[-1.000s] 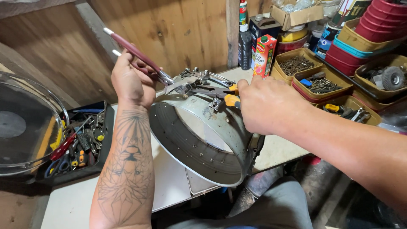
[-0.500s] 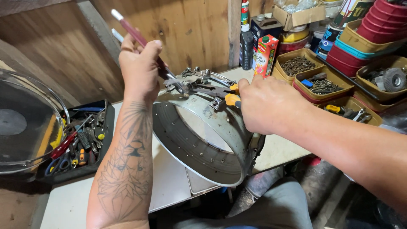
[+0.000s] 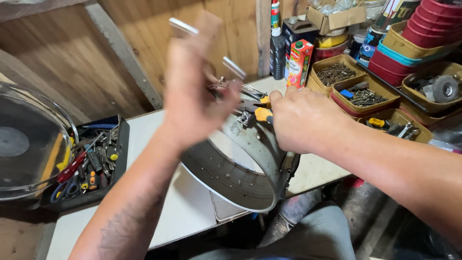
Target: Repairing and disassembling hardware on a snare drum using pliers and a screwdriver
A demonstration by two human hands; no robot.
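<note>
A round metal drum shell (image 3: 240,178) leans on edge against the white table (image 3: 178,212), with metal fittings at its top rim. My left hand (image 3: 195,91) is blurred above the rim and grips pliers with reddish handles (image 3: 211,29) that stick up and back. My right hand (image 3: 303,118) is shut on a yellow-handled tool (image 3: 263,114) pressed against the fitting at the rim, close to the pliers' jaws.
A black tray of screwdrivers and small tools (image 3: 91,163) lies at the left beside a clear round dish (image 3: 29,144). Trays of screws and bits (image 3: 358,94), a juice carton (image 3: 299,62), bottles and stacked tubs crowd the back right. Wooden wall behind.
My left hand has turned and swung the pliers' handles up and to the right. The right hand has stayed on the yellow-handled tool at the rim.
</note>
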